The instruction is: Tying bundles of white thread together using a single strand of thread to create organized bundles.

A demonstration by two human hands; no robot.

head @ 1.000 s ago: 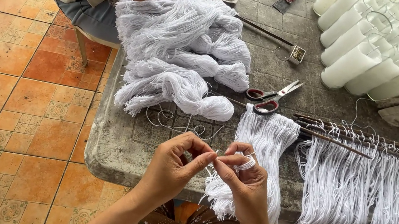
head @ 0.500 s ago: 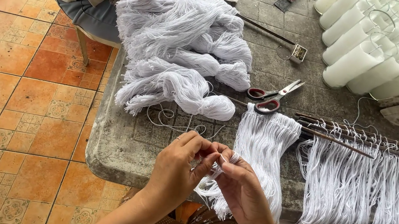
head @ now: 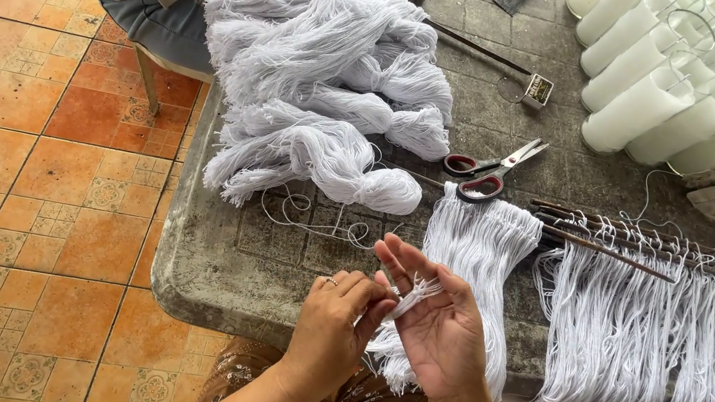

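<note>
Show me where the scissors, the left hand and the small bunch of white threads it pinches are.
scissors [head: 489, 169]: head view, at the pivot.
left hand [head: 330, 326]: head view, back of hand.
small bunch of white threads [head: 412, 298]: head view, loose ends.

Scissors [head: 489, 168] behind hanging strings [head: 472, 277].
</note>
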